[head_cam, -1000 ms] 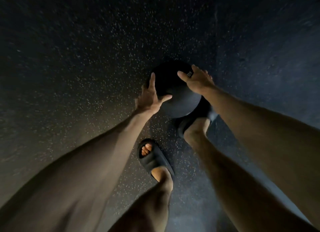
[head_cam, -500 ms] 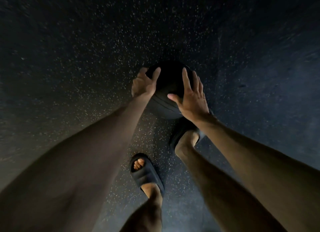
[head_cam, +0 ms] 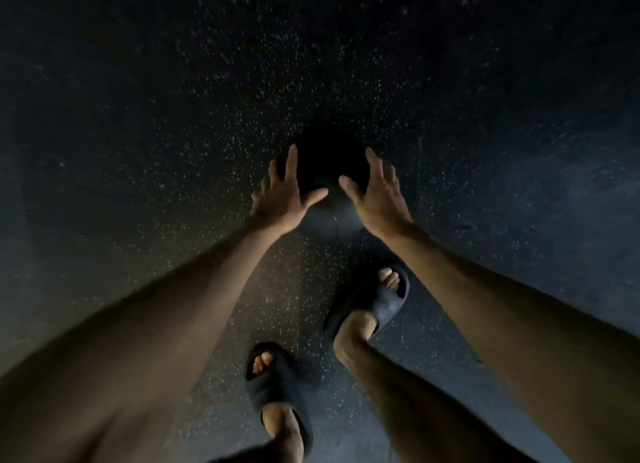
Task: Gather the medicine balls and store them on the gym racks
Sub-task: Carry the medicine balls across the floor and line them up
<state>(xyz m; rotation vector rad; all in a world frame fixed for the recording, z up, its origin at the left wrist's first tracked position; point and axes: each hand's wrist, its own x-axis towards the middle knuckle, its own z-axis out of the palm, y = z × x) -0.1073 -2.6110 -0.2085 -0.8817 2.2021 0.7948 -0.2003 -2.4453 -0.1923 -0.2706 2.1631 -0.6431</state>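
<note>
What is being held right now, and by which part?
Cannot be told for certain: left hand and right hand flank the medicine ball at its sides, fingers straight, but the dim frame hides whether palms touch it.

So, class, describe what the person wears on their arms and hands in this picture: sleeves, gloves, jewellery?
Nothing shows. The left arm and right arm are bare, with no sleeve in view. The left hand and right hand carry no glove, watch or ring that the dim light reveals.
</note>
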